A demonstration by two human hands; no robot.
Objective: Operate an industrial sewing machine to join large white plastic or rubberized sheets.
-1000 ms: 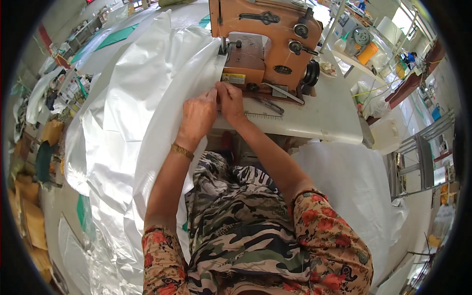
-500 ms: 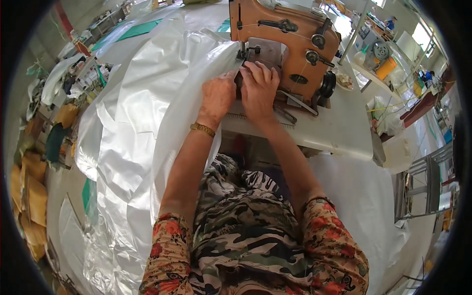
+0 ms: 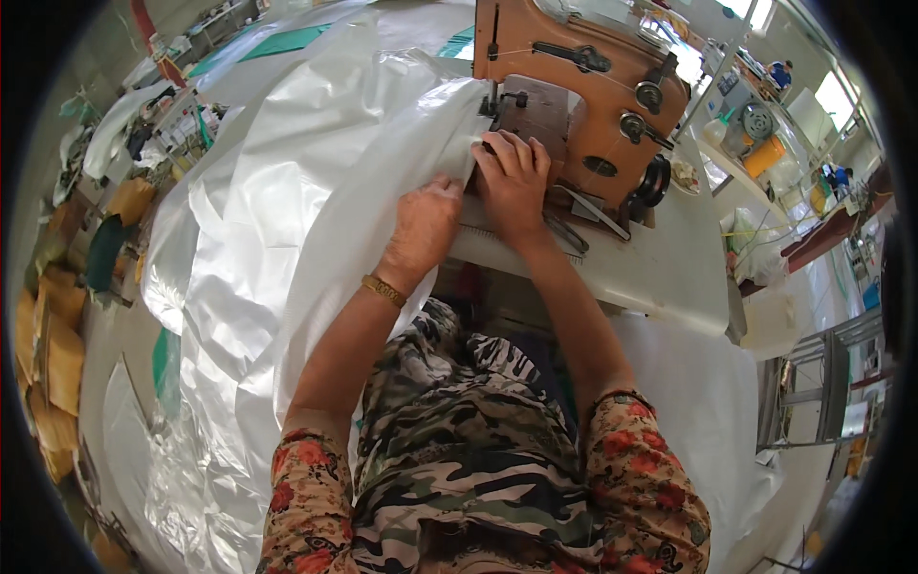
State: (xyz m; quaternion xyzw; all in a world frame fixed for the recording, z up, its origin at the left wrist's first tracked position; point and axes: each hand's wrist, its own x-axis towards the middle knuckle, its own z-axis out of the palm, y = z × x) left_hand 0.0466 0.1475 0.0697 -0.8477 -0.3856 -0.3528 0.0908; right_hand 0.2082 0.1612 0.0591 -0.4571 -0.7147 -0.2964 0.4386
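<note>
The white plastic sheet (image 3: 287, 220) is the largest item. It spreads in folds to the left of both hands, hangs off the surface (image 3: 660, 268) toward the floor, and its near edge runs under the hands up to the sewing machine.

The white surface extends to the right of the hands and carries the machine. Its front edge passes just below the wrists.

The orange-brown sewing machine (image 3: 583, 105) stands directly ahead of the right hand, touching distance from the fingertips. Its needle area sits just beyond the sheet edge.

The left hand (image 3: 426, 225) lies palm down on the sheet, fingers curled and pressed together onto the material, just left of the right hand. A gold bracelet (image 3: 382, 290) circles its wrist.

The right hand (image 3: 513, 182) lies flat on the sheet edge, fingers extended and slightly spread, pressing the material down at the base of the machine. Neither hand lifts the sheet.

A pair of scissors (image 3: 583, 215) rests on the surface just right of the right hand.
</note>
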